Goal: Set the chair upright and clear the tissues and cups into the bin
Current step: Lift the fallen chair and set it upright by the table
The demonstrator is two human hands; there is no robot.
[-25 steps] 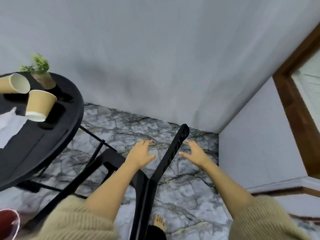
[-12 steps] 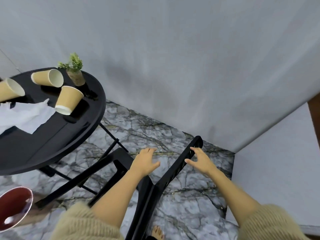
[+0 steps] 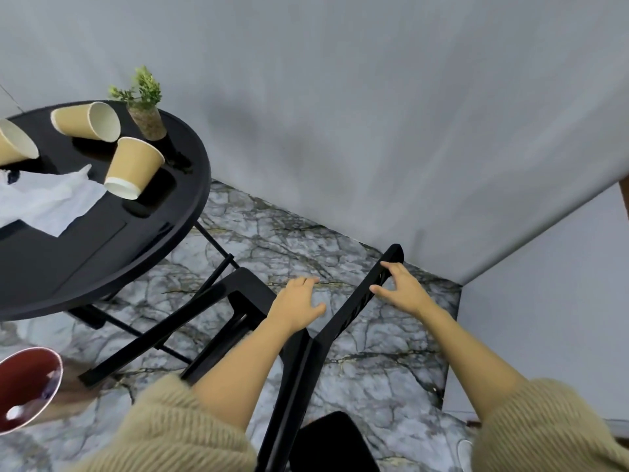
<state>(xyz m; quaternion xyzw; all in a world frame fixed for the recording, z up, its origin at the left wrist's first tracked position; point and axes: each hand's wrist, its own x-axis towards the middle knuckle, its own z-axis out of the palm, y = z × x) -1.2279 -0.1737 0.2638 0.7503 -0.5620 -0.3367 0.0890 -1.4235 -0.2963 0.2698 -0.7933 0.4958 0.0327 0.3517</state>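
A black chair lies tipped over on the marble floor, its back rail slanting up toward the wall corner. My right hand rests against the upper end of that rail, fingers spread and touching it. My left hand hovers open over the chair where seat and back meet. On the round black table at the left, one brown paper cup lies on its side, another cup leans mouth-down, and a third cup is cut by the frame edge. A crumpled white tissue lies beside them.
A small potted plant stands at the table's far edge. A dark red round bin shows at the lower left on the floor. Grey walls close the corner behind and to the right of the chair. The table's legs cross near the chair's legs.
My right hand has come onto the upper end of the chair's back rail. My left hand stays open over the chair. More of the table and cups is in view.
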